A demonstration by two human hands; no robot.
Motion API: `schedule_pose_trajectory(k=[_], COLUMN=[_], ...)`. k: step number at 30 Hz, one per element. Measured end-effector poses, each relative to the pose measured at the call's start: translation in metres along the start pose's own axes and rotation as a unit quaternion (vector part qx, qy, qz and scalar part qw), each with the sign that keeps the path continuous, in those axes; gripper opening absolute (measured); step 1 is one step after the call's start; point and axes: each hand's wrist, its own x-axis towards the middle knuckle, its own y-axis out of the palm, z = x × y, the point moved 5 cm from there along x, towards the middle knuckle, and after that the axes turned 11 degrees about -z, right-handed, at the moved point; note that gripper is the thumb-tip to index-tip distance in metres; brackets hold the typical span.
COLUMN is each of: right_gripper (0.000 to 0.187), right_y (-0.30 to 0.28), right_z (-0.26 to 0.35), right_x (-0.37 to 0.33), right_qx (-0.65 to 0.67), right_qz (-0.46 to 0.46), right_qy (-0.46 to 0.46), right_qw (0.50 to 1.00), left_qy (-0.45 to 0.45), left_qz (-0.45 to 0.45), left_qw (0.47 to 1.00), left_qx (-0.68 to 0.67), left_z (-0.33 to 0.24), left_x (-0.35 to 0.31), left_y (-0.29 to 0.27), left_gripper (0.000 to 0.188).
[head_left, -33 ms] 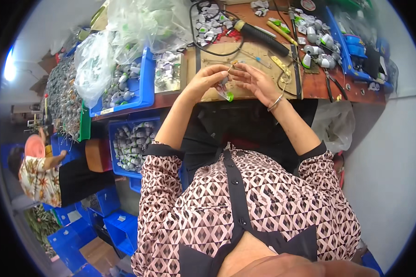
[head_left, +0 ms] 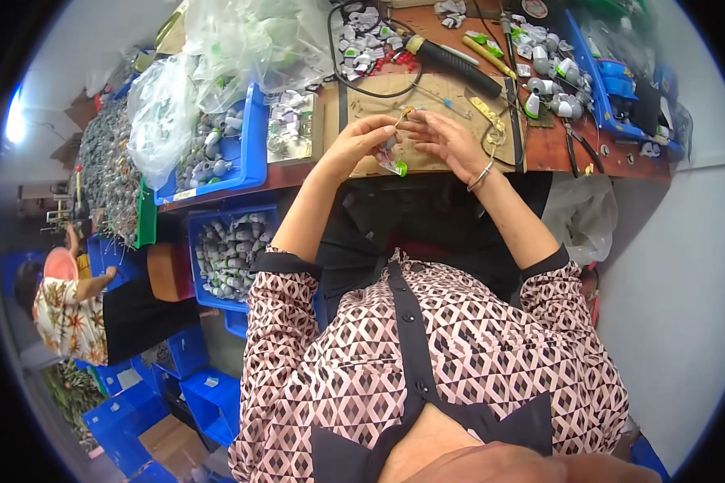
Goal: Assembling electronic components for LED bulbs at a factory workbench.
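Bench (head_left: pixel 640 165), reddish brown and crowded, carries a tan cardboard sheet (head_left: pixel 379 90), the landmark for every place here. A blue tray (head_left: pixel 255 161) of grey parts stands to the left of the sheet. A person's two bare hands meet above the near half of the sheet, the left hand (head_left: pixel 364 143) toward its left side, the right hand (head_left: pixel 449 146) nearer its middle. A tool with a thick black handle (head_left: pixel 463 71) lies across the sheet's far edge, and pliers (head_left: pixel 574 149) rest to its right. Between the hands, over the sheet's near edge, is a small grey part with a green end (head_left: pixel 398 166). The left hand is nearer, its thumb and fingers pinching the grey portion; the long axis slopes toward the wearer and slightly right, green end lowest. The right hand has its fingers loosely curved and a little apart, with the part off to their left. A thin pale strand (head_left: pixel 404 115) shows at the meeting fingertips; whether the right hand grips it, I cannot tell.
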Motion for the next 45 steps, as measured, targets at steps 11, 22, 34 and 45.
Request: schedule_pose_trajectory(k=[11, 22, 34, 45], right_gripper=[0.027, 0.028, 0.015, 0.015], right_y=[-0.039, -0.016, -0.002, 0.033], right_z=[0.024, 0.008, 0.081, 0.061], right_x=[0.015, 0.013, 0.074, 0.138], right_qx=[-0.306, -0.313, -0.592, -0.809], right_qz=[-0.097, 0.012, -0.105, -0.075], right_qy=[-0.167, -0.113, -0.431, -0.363], right_qw=[0.932, 0.943, 0.673, 0.457], left_qy=[-0.072, 0.06, 0.133, 0.247], left_qz=[-0.066, 0.054, -0.21, -0.261], left_qw=[0.991, 0.993, 0.927, 0.864], left_qx=[-0.093, -0.087, 0.279, 0.352], left_z=[0.024, 0.007, -0.008, -0.01], left_x=[0.0, 0.004, 0.011, 0.003], left_y=[0.001, 0.036, -0.041, -0.045], left_gripper=[0.027, 0.042, 0.029, 0.034])
